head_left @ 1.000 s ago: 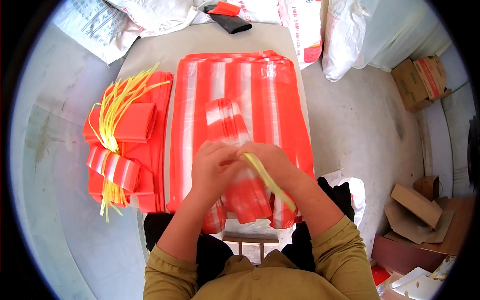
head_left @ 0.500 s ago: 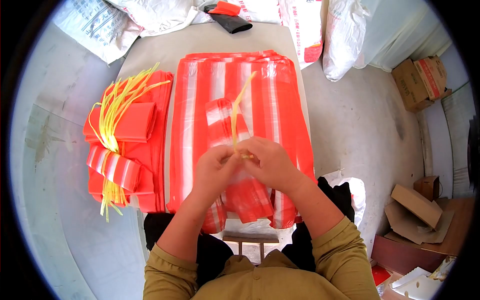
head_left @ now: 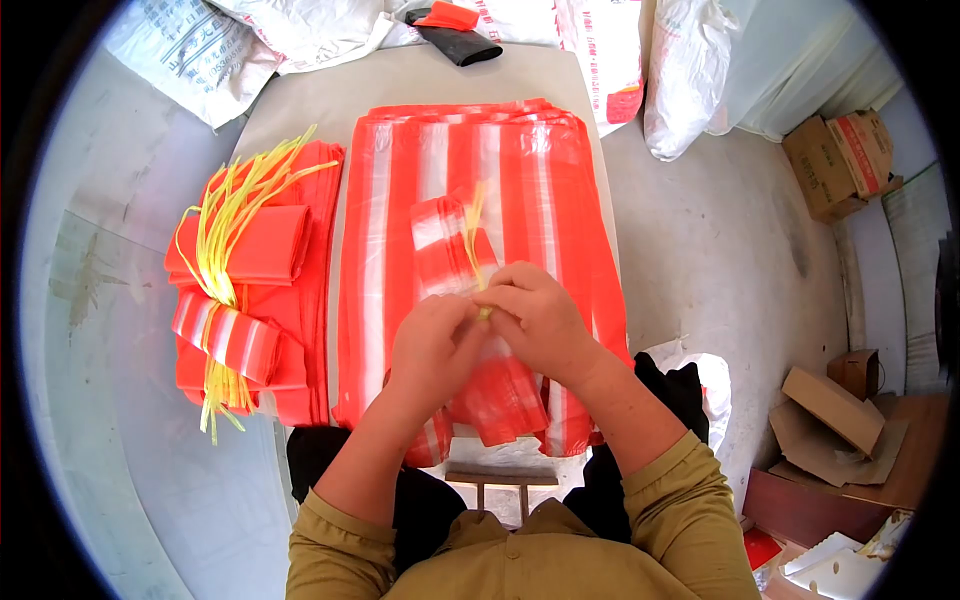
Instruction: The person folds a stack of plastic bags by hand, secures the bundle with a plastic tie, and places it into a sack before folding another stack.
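Both hands meet over a folded red-and-white striped plastic bundle (head_left: pixel 495 395), which lies on a large stack of striped plastic bags (head_left: pixel 575 200). A yellow tie strip (head_left: pixel 473 235) runs round the bundle's middle, its loose end standing up past my fingers. My left hand (head_left: pixel 435 335) pinches the strip at the bundle's left side, its fingertips partly hidden. From the right, my right hand (head_left: pixel 530 310) closes thumb and forefinger on the same strip, where a small yellow knot or loop shows.
To the left lies a pile of red bags (head_left: pixel 315 220) with a bunch of yellow strips (head_left: pixel 225 220) and a small striped roll (head_left: pixel 225 335) on it. White sacks (head_left: pixel 310 30) and a black sleeve-like piece (head_left: pixel 460 45) are at the back. Cardboard boxes (head_left: pixel 840 165) stand right.
The yellow strip's upright end has become shorter and lower above my fingers. My hands have shifted slightly, still pinching around the knot.
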`<state>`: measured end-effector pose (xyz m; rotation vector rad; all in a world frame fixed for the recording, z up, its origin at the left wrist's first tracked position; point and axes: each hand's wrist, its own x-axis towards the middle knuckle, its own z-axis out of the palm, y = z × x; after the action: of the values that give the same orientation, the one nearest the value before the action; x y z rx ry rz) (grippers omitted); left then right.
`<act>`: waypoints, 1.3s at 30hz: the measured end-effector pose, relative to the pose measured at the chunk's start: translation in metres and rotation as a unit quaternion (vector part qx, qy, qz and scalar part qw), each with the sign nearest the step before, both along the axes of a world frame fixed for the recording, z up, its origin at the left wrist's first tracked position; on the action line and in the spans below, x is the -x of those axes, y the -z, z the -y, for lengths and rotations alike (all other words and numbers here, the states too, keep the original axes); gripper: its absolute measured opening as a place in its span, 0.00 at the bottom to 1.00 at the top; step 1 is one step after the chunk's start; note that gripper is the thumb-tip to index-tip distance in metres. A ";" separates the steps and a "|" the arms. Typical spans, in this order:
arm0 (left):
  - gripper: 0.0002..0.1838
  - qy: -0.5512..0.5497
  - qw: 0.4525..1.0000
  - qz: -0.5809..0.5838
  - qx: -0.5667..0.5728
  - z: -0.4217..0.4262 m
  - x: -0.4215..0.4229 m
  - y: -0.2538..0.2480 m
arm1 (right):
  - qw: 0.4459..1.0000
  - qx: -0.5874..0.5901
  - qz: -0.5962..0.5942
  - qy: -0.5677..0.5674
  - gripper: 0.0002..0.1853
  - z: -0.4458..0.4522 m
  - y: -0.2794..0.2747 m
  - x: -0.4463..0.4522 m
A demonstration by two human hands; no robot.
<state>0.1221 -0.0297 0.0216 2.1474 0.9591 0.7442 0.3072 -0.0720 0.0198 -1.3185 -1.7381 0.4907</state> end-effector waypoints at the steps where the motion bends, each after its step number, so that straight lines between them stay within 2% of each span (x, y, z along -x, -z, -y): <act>1: 0.07 -0.002 1.000 0.011 0.003 0.000 0.000 0.000 | 1.000 0.007 -0.021 0.004 0.12 0.000 0.000 0.001; 3: 0.06 -0.010 0.999 0.028 0.017 0.001 -0.001 0.000 | 0.998 0.022 -0.063 0.013 0.10 0.001 0.001 0.003; 6: 0.05 -0.029 0.996 0.054 0.068 0.003 -0.002 0.001 | 0.999 0.026 -0.039 0.014 0.12 0.003 0.000 0.002; 9: 0.06 -0.051 0.984 0.084 0.148 0.003 -0.004 -0.002 | 0.955 0.215 -0.205 0.021 0.16 0.007 -0.017 0.007; 12: 0.06 -0.058 0.980 0.084 0.173 0.003 -0.003 -0.002 | 0.890 0.278 -0.361 -0.032 0.18 0.003 -0.005 0.004; 18: 0.04 -0.051 0.983 0.087 0.155 0.002 -0.003 0.006 | 0.947 0.250 -0.201 -0.009 0.19 0.004 -0.008 0.001; 21: 0.03 -0.048 0.981 0.080 0.171 0.002 -0.003 0.004 | 0.975 0.168 -0.144 0.012 0.21 0.007 -0.011 0.000; 24: 0.04 -0.057 0.978 0.097 0.176 0.002 -0.005 0.007 | 0.952 0.223 -0.207 0.027 0.23 0.008 -0.018 -0.003; 30: 0.04 -0.083 0.981 0.067 0.165 -0.001 -0.003 0.008 | 0.940 0.254 -0.225 -0.004 0.22 0.011 -0.020 -0.015; 33: 0.03 -0.101 0.984 0.050 0.135 -0.004 -0.001 0.008 | 0.942 0.272 -0.191 -0.045 0.17 0.014 -0.018 -0.026; 36: 0.03 -0.116 0.984 0.055 0.127 -0.008 0.000 0.008 | 0.945 0.314 -0.075 -0.050 0.16 0.017 -0.022 -0.031; 39: 0.04 -0.117 0.983 0.055 0.129 -0.010 0.002 0.013 | 0.931 0.347 -0.100 -0.049 0.14 0.018 -0.030 -0.031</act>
<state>0.1202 -0.0201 0.0081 1.7721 1.1927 0.7935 0.3384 -0.0904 0.0501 -1.5830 -1.5102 1.3402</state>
